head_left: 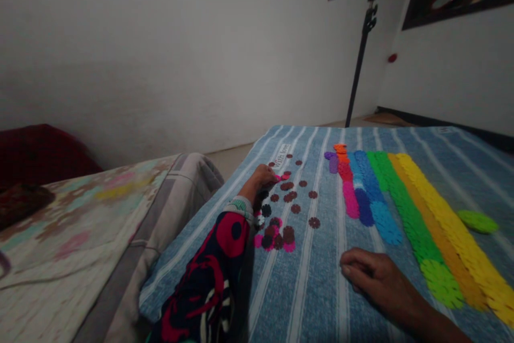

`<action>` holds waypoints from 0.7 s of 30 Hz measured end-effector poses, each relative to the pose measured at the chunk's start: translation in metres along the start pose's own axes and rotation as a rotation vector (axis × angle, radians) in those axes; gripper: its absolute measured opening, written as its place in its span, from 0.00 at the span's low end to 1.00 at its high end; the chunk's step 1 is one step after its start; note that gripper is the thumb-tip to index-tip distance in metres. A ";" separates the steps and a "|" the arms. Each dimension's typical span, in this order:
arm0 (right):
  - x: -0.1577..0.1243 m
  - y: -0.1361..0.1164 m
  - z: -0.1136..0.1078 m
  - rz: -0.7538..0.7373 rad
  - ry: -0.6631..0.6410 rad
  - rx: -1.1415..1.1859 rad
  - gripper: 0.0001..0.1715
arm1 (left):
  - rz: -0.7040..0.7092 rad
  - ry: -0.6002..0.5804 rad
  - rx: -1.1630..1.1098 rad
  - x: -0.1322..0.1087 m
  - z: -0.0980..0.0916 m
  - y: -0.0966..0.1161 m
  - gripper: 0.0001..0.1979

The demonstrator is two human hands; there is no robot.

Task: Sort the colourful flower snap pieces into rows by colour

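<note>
My left hand (262,178) reaches over a loose scatter of small plastic flower-shaped discs on the striped blue cloth. Its fingertips are closed at a pink disc (278,178) that shows at their tips. Around it lie brown discs (296,208), a black disc (266,210) and a pile of mixed pink, brown and black discs (277,236). My right hand (367,274) rests on the cloth, fingers curled in, with nothing visible in them. To its right run overlapping rows of discs: pink (350,201), blue (383,220), green (417,230), orange (445,244) and yellow (461,228).
The striped cloth (305,300) covers the table and bears a "with love" print (281,155). A lime-green disc stack (477,221) lies at the far right. Left, across a gap, is a bed with a patterned cover (100,214). A black stand (357,73) rises behind the table.
</note>
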State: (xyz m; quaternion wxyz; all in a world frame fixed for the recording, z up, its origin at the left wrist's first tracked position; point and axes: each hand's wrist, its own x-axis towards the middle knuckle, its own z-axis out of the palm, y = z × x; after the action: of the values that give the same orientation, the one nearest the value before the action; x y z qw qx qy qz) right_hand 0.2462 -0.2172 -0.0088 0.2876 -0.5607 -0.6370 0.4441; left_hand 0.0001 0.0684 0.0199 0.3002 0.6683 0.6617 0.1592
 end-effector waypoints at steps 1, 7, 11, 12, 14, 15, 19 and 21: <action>0.000 0.000 0.000 0.000 0.001 0.002 0.14 | -0.009 -0.002 -0.032 -0.002 0.000 -0.001 0.09; 0.000 0.001 0.001 -0.001 0.001 0.011 0.14 | -0.008 0.013 -0.182 -0.010 -0.002 -0.001 0.09; 0.001 0.001 0.001 0.003 0.004 0.000 0.14 | 0.005 0.024 -0.220 -0.012 0.002 0.009 0.06; 0.001 0.001 0.001 0.002 0.005 0.000 0.14 | 0.007 0.026 -0.218 -0.012 0.004 0.012 0.05; 0.001 0.001 0.001 -0.004 0.006 0.004 0.14 | 0.005 0.025 -0.195 -0.012 0.010 0.017 0.04; 0.000 0.001 0.001 -0.009 0.008 0.005 0.14 | 0.002 0.022 -0.176 -0.011 0.013 0.020 0.03; 0.000 0.001 0.000 -0.015 0.015 0.002 0.13 | -0.011 0.008 -0.054 -0.003 0.023 0.027 0.03; 0.000 0.000 0.000 -0.012 0.021 0.001 0.13 | -0.003 -0.004 0.024 0.002 0.025 0.028 0.04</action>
State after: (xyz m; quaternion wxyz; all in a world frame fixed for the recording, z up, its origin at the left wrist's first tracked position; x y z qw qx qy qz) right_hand 0.2466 -0.2173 -0.0088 0.2972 -0.5613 -0.6371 0.4367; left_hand 0.0382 0.0675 0.0173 0.2938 0.6711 0.6640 0.1496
